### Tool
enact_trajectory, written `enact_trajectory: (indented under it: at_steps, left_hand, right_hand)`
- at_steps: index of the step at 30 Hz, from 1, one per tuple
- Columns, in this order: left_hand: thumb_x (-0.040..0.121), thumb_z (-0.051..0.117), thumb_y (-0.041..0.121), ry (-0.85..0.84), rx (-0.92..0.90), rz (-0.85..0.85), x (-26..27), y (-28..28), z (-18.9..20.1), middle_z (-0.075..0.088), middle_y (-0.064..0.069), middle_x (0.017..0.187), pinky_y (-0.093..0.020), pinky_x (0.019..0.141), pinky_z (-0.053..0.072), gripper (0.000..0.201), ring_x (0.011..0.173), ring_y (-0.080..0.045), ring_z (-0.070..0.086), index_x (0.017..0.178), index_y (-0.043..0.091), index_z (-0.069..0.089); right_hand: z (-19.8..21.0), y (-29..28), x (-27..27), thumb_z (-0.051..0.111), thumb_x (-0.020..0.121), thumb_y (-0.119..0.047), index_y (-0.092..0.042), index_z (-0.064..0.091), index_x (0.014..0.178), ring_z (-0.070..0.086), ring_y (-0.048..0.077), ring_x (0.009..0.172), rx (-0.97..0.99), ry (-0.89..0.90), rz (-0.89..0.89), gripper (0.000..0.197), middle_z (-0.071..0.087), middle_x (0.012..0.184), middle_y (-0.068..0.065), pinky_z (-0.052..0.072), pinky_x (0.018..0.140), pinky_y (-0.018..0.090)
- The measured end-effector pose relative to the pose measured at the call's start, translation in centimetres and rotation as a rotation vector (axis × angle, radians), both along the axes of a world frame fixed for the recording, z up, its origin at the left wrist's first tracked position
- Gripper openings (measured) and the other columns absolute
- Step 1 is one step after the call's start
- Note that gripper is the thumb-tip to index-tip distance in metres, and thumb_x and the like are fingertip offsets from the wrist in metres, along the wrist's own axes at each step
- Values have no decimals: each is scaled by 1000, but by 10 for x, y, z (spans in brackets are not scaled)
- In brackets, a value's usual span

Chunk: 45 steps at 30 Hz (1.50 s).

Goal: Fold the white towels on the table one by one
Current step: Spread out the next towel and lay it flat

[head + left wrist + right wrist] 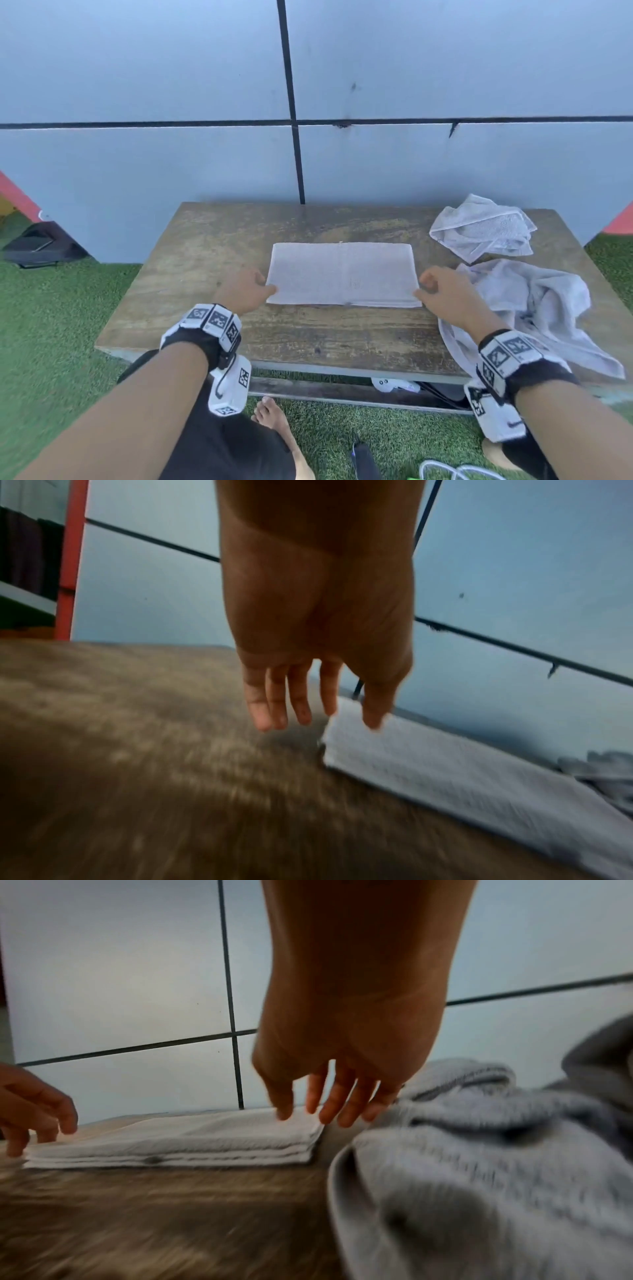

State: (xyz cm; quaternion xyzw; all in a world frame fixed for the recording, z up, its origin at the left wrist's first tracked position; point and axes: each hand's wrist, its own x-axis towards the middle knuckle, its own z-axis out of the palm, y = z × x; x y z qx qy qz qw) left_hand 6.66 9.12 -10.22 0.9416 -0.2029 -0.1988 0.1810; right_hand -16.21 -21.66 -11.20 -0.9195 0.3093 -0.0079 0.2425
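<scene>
A white towel (342, 274), folded into a flat rectangle of several layers, lies in the middle of the wooden table (205, 246). My left hand (262, 287) is at its near left corner, fingers straight and pointing down, thumb tip (373, 719) touching the towel (445, 772). My right hand (424, 287) is at the near right corner, thumb (282, 1112) on top of the towel (205, 1134), the other fingers hanging loose just past its edge. Neither hand grips the cloth.
Two crumpled white towels lie on the table's right side: one at the back right (483, 229), a larger one (534, 308) under my right forearm, draping over the front edge. A grey panelled wall stands behind the table. Green turf, my bare foot (274, 418) and cables lie below.
</scene>
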Motion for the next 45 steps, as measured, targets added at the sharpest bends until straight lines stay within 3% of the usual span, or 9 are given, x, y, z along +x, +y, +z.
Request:
enact_trajectory:
  at_steps: [2,6,15,21,27,30,35,40,45]
  left_hand:
    - [91,63,39,0,10,13,-8,-1,-10,31,4,48,-27,53,26,48,43,-16,32,56,19,37]
    - [92,62,40,-39,33,63,-19,-5,-13,43,1,53,-27,54,34,43,48,-18,42,61,16,44]
    - [86,66,34,-135,-61,121,-12,2,-2,30,5,47,-22,48,27,49,43,-16,30,55,23,30]
    - [86,70,26,-13,-49,96,-15,7,-12,30,4,47,-26,51,30,51,40,-14,26,54,21,30]
    - [83,66,23,50,-16,117,-13,5,-14,29,7,43,-22,45,25,43,37,-11,26,55,20,33]
    - [82,64,28,-106,-58,137,-18,-5,-6,49,2,74,-29,60,39,20,65,-16,47,79,15,49]
    - [96,55,29,-333,-257,-148,-28,-50,-9,44,-6,137,-39,104,43,37,124,-21,45,130,14,49]
    - [104,39,27,-319,-143,-353,-47,-106,-40,10,-4,167,-45,124,15,55,155,-22,5,156,14,25]
    - [106,12,36,-354,41,-385,-54,-112,-76,-9,3,168,-45,125,-6,58,154,-20,-12,160,22,-3]
  right_hand:
    - [-4,11,0,59,92,-40,-15,64,88,61,24,84,-76,57,-39,26,65,89,5,52,77,38]
    - [-6,23,-2,54,93,-39,-14,60,71,60,26,75,-123,106,-97,34,62,72,3,50,78,39]
    - [17,21,-4,58,82,-31,-18,35,54,50,22,60,-110,-2,-64,38,43,53,0,42,63,34]
    - [9,21,-10,59,81,-44,-22,56,59,43,27,110,-161,317,20,31,56,101,3,35,100,44]
    - [8,19,-8,60,79,-49,-27,60,66,38,31,124,-162,431,31,26,51,123,5,31,104,45]
    - [11,21,0,54,75,-53,-22,61,91,40,34,125,-212,406,-17,36,52,124,9,32,105,49]
    - [6,43,35,51,89,-37,-14,52,115,46,28,116,-321,-4,21,35,52,121,8,39,98,44]
    - [-21,78,90,41,99,-27,-11,26,152,14,23,151,-181,-66,214,57,18,163,6,18,122,43]
    - [-61,86,98,15,103,-37,-23,0,159,-10,16,153,-177,11,217,60,-7,167,-3,-4,124,43]
